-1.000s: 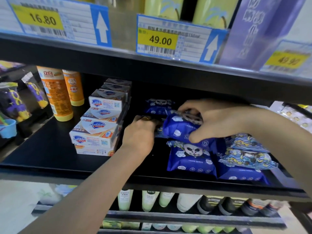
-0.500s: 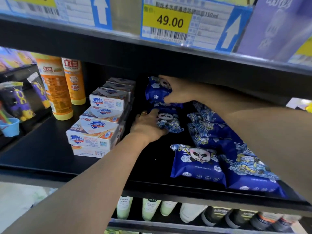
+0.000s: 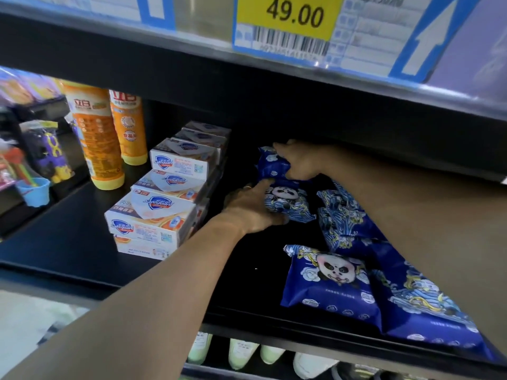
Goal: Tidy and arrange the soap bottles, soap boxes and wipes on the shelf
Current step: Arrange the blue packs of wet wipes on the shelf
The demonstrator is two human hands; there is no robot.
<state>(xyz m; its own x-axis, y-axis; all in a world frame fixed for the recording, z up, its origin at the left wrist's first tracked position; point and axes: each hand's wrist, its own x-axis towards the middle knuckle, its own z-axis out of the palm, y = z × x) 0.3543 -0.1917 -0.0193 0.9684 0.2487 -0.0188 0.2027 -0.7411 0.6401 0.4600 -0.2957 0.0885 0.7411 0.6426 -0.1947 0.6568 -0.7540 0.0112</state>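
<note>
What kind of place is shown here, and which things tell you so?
Most likely a shop aisle for toiletries. A yellow price tag reading 49.00, with a barcode, sits on the shelf edge; boxed soap, orange bottles and blue wipes packs lie in several identical copies.

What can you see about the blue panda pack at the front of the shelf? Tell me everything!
The front wipes pack is a soft, shiny dark blue pouch with a white cartoon panda face, little clouds and small white marks along its lower edge. It lies flat, face up, near the front edge of the black shelf. Its right side touches or overlaps another blue pack. Neither hand touches it; both reach to packs farther back.
</note>
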